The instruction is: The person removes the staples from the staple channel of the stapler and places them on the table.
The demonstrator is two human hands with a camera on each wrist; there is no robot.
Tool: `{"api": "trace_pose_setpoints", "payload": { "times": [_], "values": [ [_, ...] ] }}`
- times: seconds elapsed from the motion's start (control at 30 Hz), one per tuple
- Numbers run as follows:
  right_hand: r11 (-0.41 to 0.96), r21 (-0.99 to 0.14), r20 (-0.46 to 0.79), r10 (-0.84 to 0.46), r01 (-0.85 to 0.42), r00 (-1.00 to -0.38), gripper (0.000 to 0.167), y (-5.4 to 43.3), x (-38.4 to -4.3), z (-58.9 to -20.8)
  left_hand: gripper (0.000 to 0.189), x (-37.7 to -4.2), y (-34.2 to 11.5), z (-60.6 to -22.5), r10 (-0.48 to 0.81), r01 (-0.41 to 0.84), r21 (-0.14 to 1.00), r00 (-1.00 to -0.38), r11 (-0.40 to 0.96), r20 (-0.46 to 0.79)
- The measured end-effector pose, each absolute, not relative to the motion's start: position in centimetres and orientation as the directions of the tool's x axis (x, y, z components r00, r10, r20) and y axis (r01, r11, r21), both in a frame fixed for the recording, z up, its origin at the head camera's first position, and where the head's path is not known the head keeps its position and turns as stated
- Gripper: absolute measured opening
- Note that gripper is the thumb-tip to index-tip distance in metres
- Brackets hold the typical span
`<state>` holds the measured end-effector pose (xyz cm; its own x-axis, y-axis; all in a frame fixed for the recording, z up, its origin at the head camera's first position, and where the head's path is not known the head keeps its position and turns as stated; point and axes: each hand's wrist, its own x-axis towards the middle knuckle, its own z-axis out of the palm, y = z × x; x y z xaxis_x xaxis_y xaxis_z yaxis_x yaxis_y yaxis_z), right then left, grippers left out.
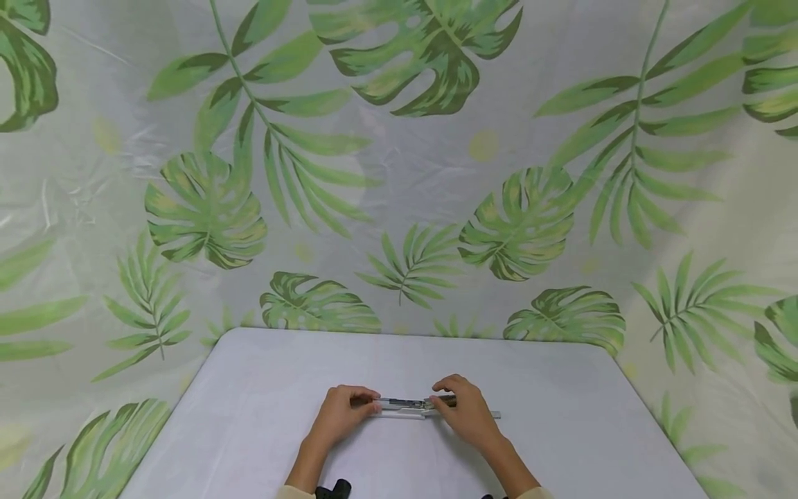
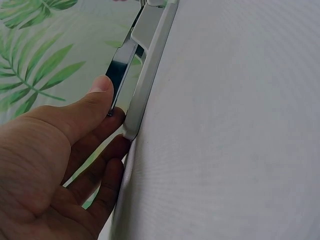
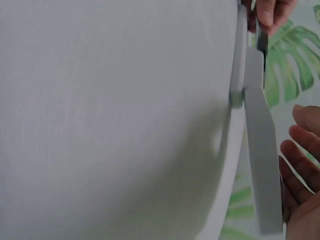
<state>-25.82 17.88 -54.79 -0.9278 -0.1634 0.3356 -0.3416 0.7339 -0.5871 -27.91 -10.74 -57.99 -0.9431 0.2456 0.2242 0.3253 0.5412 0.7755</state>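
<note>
An opened stapler (image 1: 405, 404) lies lengthwise between my hands, with its white base (image 2: 150, 85) along the table. Its metal staple rail (image 2: 119, 70) is raised at an angle above the base. My left hand (image 1: 343, 410) pinches the free end of this rail between thumb and index finger, the other fingers beside the base tip. The grey top cover (image 3: 262, 165) is swung back to the right. My right hand (image 1: 464, 412) is beside that cover, its fingers loosely bent and partly hidden behind it, the thumb apart from them.
A white-covered table (image 1: 262, 388) with rounded far corners bears the stapler. Behind it hangs a leaf-patterned sheet (image 1: 399, 173). A black device (image 1: 337, 488) shows at the left wrist.
</note>
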Motion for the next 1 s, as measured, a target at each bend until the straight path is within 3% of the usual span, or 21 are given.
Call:
{"api": "trace_pose_setpoints", "payload": {
  "times": [0.33,0.7,1.0],
  "values": [
    [0.719,-0.532,0.35,-0.293,-0.446,-0.89,0.009,14.9,-25.8,-55.5,0.017,-27.6,-10.7,-58.1,0.242,0.311,0.791,-0.947,0.526,0.211],
    [0.731,-0.48,0.362,-0.339,-0.485,-0.868,0.005,13.9,-26.2,-56.0,0.019,-27.9,-10.8,-58.0,0.249,0.313,0.797,-0.946,0.517,0.209],
    [0.767,-0.453,0.324,-0.333,-0.454,-0.885,0.005,13.4,-26.4,-56.1,0.018,-27.8,-10.8,-58.1,0.247,0.309,0.794,-0.947,0.523,0.206]
  ]
}}
